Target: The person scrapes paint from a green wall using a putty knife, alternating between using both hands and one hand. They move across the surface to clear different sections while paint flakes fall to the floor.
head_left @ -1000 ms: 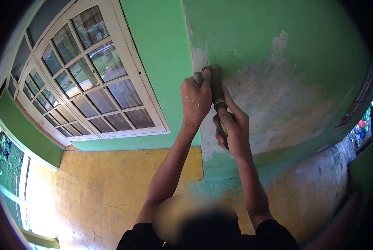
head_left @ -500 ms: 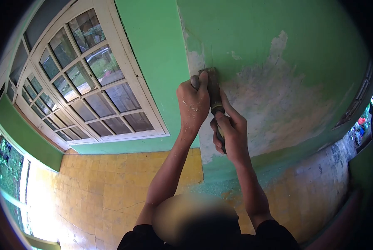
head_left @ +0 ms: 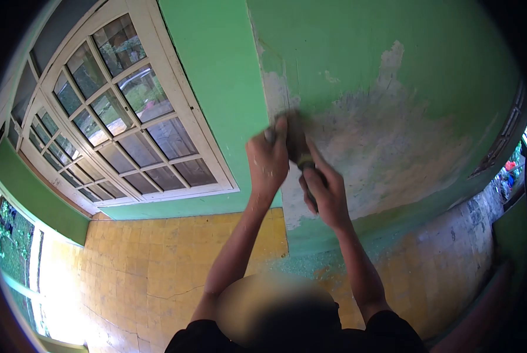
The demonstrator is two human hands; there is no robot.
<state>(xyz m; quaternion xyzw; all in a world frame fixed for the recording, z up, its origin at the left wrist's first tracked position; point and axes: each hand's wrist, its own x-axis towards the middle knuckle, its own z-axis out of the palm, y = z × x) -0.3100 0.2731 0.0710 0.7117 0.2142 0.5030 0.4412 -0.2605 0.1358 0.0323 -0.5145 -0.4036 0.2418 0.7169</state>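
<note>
A paint scraper (head_left: 297,144) with a wide dark blade is held up against the green wall, slightly blurred. Its dark handle sits in my right hand (head_left: 329,199), fingers wrapped round it and the forefinger stretched along toward the blade. My left hand (head_left: 266,163) is closed at the blade's left side, thumb lying up along it; pale flakes dot its back. A small grey end shows beside that thumb, its kind unclear. Around the blade lies a bare, scraped patch (head_left: 381,141) of whitish and pinkish plaster, close to the wall's corner edge.
To the left stands a white-framed window (head_left: 128,106) with several panes. Below it spreads a yellow tiled floor (head_left: 157,253). Paint flakes (head_left: 298,265) are scattered at the wall's foot. A blurred round shape (head_left: 275,306) covers the bottom centre.
Both hands and the scraper have moved down the wall a little, with the blade tilting more to the left. The grip is unchanged.
</note>
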